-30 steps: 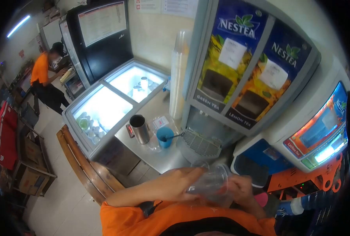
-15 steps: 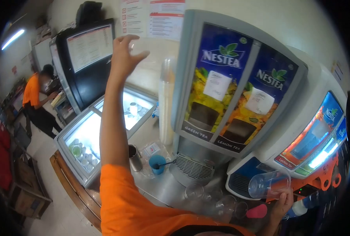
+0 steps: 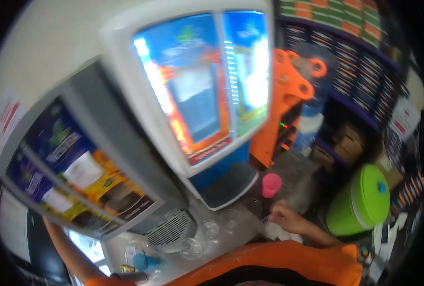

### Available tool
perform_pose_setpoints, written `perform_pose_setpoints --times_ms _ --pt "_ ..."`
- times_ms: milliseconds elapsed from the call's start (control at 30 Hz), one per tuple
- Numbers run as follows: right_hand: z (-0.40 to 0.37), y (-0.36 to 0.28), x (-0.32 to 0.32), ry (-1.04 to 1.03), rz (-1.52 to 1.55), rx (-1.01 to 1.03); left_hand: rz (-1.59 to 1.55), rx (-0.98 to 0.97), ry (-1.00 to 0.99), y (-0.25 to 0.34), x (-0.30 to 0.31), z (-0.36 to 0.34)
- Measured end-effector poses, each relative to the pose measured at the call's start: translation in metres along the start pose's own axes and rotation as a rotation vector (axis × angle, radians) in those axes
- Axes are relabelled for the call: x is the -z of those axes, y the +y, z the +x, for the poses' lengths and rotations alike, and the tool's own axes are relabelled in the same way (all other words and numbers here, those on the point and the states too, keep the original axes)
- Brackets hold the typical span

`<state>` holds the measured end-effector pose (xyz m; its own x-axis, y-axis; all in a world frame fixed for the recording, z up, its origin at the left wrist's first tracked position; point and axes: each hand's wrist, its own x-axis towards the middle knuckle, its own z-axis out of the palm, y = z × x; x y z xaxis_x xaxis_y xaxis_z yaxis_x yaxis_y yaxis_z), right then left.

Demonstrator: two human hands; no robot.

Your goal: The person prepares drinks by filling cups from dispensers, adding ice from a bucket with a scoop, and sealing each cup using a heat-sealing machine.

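Note:
My right hand (image 3: 286,217) is over the counter at lower centre-right, just below a pink cup (image 3: 271,185). Its fingers look curled. Motion blur hides what they hold, though a pale, see-through shape (image 3: 274,231) lies right under them. To its left, several clear cups (image 3: 211,229) stand in a row on the counter. My left forearm (image 3: 64,250) reaches up at the lower left; its hand is hidden behind the grey drink dispenser (image 3: 126,157). Near that arm are a blue cup (image 3: 141,262) and a metal tumbler (image 3: 130,277).
A white, lit drink dispenser (image 3: 183,164) rises in the centre. Beside it are an orange holder (image 3: 288,78) and a water bottle (image 3: 312,107). A green cooler (image 3: 357,202) stands at right, before shelves of stacked boxes (image 3: 350,62).
The view has swung right. The left hand, raised and spread before, has dropped out of sight. The clear cup that the right hand held up no longer shows plainly.

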<state>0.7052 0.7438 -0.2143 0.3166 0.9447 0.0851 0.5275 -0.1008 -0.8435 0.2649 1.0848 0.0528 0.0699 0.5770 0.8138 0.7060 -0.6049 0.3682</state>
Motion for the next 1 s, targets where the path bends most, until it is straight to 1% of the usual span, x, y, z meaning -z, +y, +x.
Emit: perform_pose_setpoints --times_ms 67,100,133,167,200,233,267,300,333,367,400,433,467,500,533,567,600,633,667,700,733,767,833,867,933,967,1000 --pt "-0.017 0.014 -0.015 -0.163 0.044 -0.117 -0.087 0.035 0.039 0.047 -0.008 -0.017" --pt "-0.022 0.01 -0.015 -0.145 0.06 -0.146 -0.116 0.063 0.062 0.07 -0.009 -0.028" --pt "-0.02 -0.002 -0.007 -0.249 0.132 -0.32 -0.14 0.1 0.093 0.082 -0.008 -0.035" --pt "-0.017 -0.008 0.003 -0.359 0.202 -0.487 -0.158 0.143 0.129 0.078 -0.006 -0.033" --pt "-0.015 -0.003 0.01 -0.474 0.102 -0.532 -0.172 0.186 0.167 0.083 -0.006 -0.036" --pt "-0.012 0.0 0.018 -0.481 0.11 -0.544 -0.179 0.233 0.208 0.072 -0.003 -0.036" --pt "-0.009 0.003 0.026 -0.561 0.028 -0.573 -0.182 0.281 0.251 0.047 0.006 -0.033" --pt "-0.005 0.006 0.033 -0.645 -0.056 -0.597 -0.181 0.328 0.299 -0.002 0.025 -0.028" --pt "0.002 0.01 0.04 -0.661 -0.055 -0.596 -0.178 0.377 0.353 -0.065 0.052 -0.026" --pt "0.011 0.015 0.047 -0.58 0.068 -0.493 -0.174 0.426 0.414 -0.125 0.084 -0.033" --pt "0.021 0.021 0.053 -0.5 0.189 -0.39 -0.167 0.475 0.478 -0.161 0.111 -0.049" --pt "0.032 0.026 0.06 -0.42 0.309 -0.286 -0.16 0.524 0.545 -0.151 0.116 -0.057" --pt "0.046 0.026 0.065 -0.443 0.302 -0.279 -0.19 0.519 0.691 -0.142 0.117 -0.068" --pt "0.064 0.022 0.067 -0.285 0.287 -0.113 -0.17 0.527 0.709 -0.109 0.113 -0.08" --pt "0.081 0.018 0.067 -0.127 0.276 0.056 -0.142 0.492 0.723 -0.076 0.111 -0.09" --pt "0.102 0.021 0.06 -0.154 0.275 0.072 -0.112 0.455 0.738 -0.045 0.108 -0.099" --pt "0.126 0.031 0.047 -0.073 0.3 0.254 -0.113 0.446 0.796 -0.017 0.101 -0.108" --pt "0.149 0.037 0.034 0.008 0.33 0.437 -0.089 0.447 0.82 -0.006 0.102 -0.123" --pt "0.168 0.038 0.023 -0.019 0.337 0.458 -0.108 0.352 0.782 0.002 0.102 -0.139" --pt "0.186 0.037 0.012 0.047 0.293 0.502 -0.127 0.256 0.742 0.015 0.104 -0.153" --pt "0.2 0.036 0.002 0.112 0.25 0.546 -0.128 0.301 0.762 0.049 0.093 -0.16" --pt "0.212 0.035 -0.005 0.087 0.258 0.568 -0.104 0.303 0.787 0.062 0.092 -0.176" --pt "0.23 0.034 -0.017 0.213 0.254 0.44 -0.099 0.198 0.602 0.081 0.083 -0.211" --pt "0.236 0.034 -0.02 0.234 0.259 0.469 -0.075 0.202 0.622 0.096 0.075 -0.227" --pt "0.241 0.032 -0.02 0.212 0.269 0.482 -0.077 0.355 0.632 0.148 0.042 -0.252" --pt "0.242 0.033 -0.02 0.216 0.27 0.475 0.017 0.376 0.549 0.165 0.03 -0.269" --pt "0.242 0.033 -0.019 0.193 0.274 0.487 -0.071 0.457 0.568 0.183 0.013 -0.283"
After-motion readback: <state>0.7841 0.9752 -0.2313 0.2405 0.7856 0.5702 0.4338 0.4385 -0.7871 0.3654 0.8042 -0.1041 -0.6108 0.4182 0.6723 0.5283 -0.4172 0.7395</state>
